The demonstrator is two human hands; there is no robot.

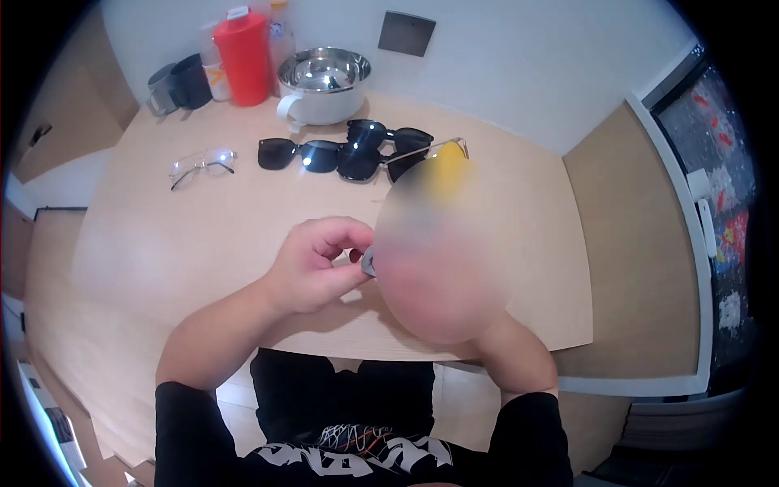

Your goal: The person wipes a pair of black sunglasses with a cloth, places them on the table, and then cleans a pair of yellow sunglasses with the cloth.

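Observation:
My left hand is above the front part of the table, with thumb and fingers pinched together around a small grey piece. A small dark red spot shows between those fingers; what it belongs to I cannot make out. Facing it, a large blurred oval covers most of my right hand, so its fingers and anything in them are hidden. Past the hands lie several dark sunglasses, some overlapping, and a pair of thin-framed clear glasses. A yellow thing, partly smeared by the blur, is beside the sunglasses.
Along the wall stand a grey mug, a dark mug, a red jug and a white-sided steel bowl with a handle. The wooden table ends just before my lap. A wooden panel rises at the right.

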